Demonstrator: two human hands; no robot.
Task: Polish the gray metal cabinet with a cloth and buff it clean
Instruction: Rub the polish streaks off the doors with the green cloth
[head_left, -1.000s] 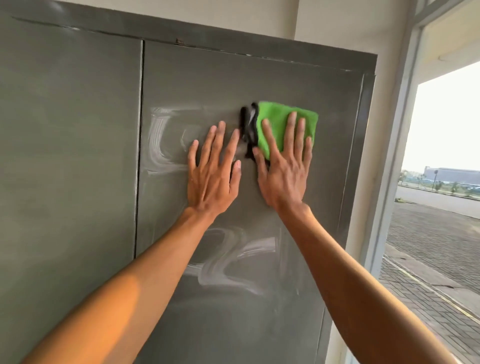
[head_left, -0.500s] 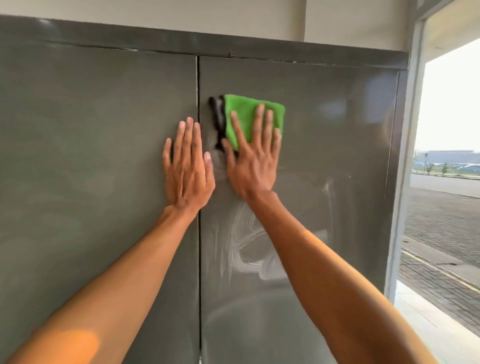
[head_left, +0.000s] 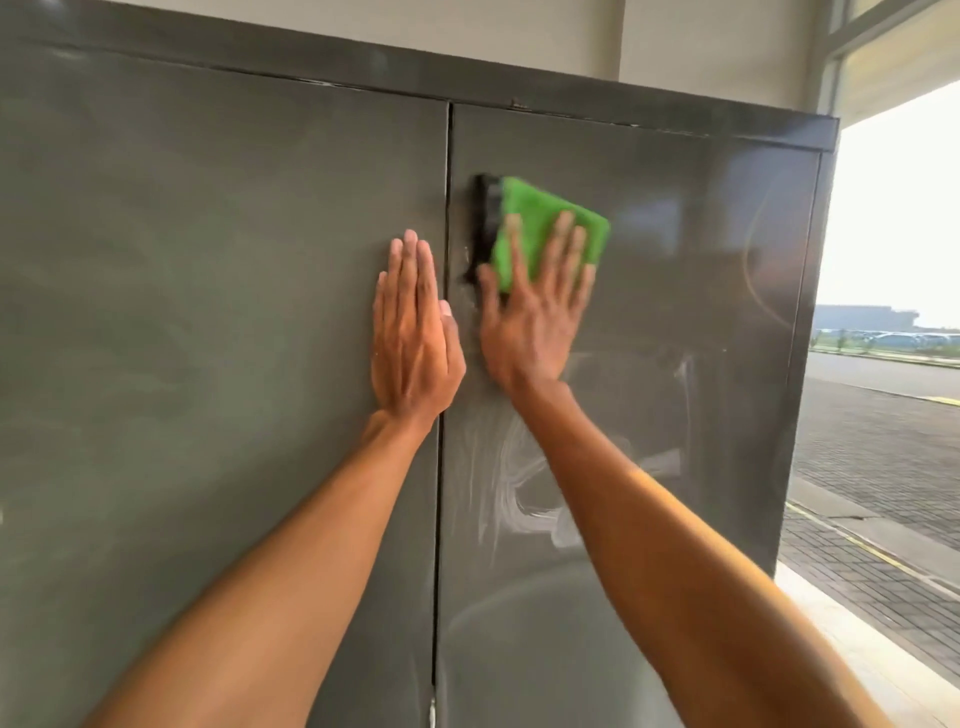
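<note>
Bare left arm (head_left: 291, 561) extended forward, left hand (head_left: 415, 338) flat, fingers straight, together. Bare right arm (head_left: 675, 545) extended, right hand (head_left: 535, 317) flat, fingers spread, slightly blurred.

Pale wall (head_left: 519, 36) above; brick paving (head_left: 872, 467) and distant building (head_left: 862, 317) outside, at right

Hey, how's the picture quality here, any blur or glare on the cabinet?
Head view: the right hand and green cloth are smeared by motion blur, while the left hand is sharper. Soft glare and pale streaks lie on the right cabinet door. The sky outside is blown out white, and the wide lens bends the cabinet's top edge.
</note>
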